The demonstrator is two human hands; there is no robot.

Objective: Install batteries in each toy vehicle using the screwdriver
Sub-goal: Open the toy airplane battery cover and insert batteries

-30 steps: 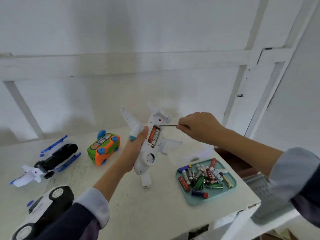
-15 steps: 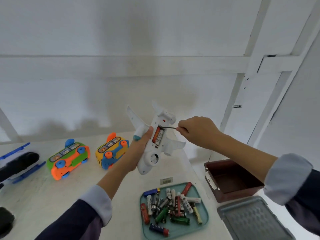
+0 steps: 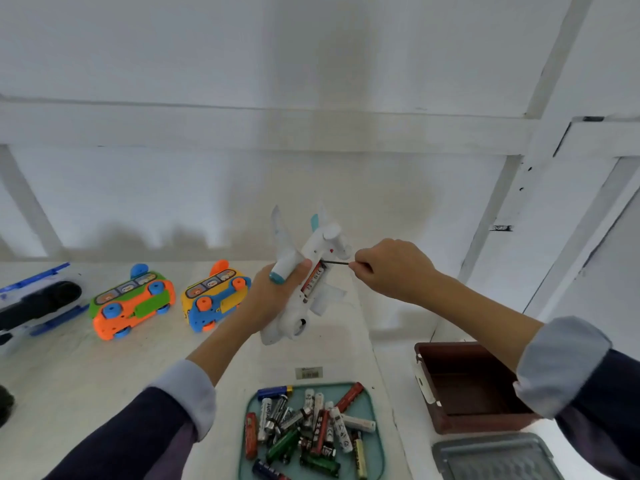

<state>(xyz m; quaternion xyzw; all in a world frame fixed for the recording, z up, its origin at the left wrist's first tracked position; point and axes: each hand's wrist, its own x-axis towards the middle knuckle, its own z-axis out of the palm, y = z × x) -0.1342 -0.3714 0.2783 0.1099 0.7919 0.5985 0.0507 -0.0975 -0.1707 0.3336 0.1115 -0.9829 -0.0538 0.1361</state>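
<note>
- The left hand [image 3: 273, 299] was wrapped around the white toy airplane [image 3: 304, 289], thumb pressed near a teal-tipped engine pod, and held the toy clear of the white table [image 3: 86, 375] with its underside turned toward the camera.
- The airplane's battery compartment was open; one battery [image 3: 314, 279] with a red label sat inside it.
- The right hand [image 3: 391, 270] was closed in a pinch on the screwdriver [image 3: 337, 262]. Only the thin dark shaft showed; the handle was hidden inside the fist.
- The shaft lay roughly level, its tip at the upper end of the open compartment. Whether the tip touched the battery or the housing could not be told.
- A teal tray [image 3: 377, 441] rested on the table's near edge, below the airplane, filled with loose batteries [image 3: 311, 431] of red, green, blue and silver casings.
- Two bus-shaped toys lay to the left of the airplane: an orange-and-green bus [image 3: 131, 306] and, just beside it, a yellow-and-blue bus [image 3: 214, 301].
- A black-and-blue toy [image 3: 34, 303] sat at the far left edge, partly cut off.
- A brown open box [image 3: 471, 386] stood right of the table, with a grey ribbed lid [image 3: 495, 459] in front of it.
</note>
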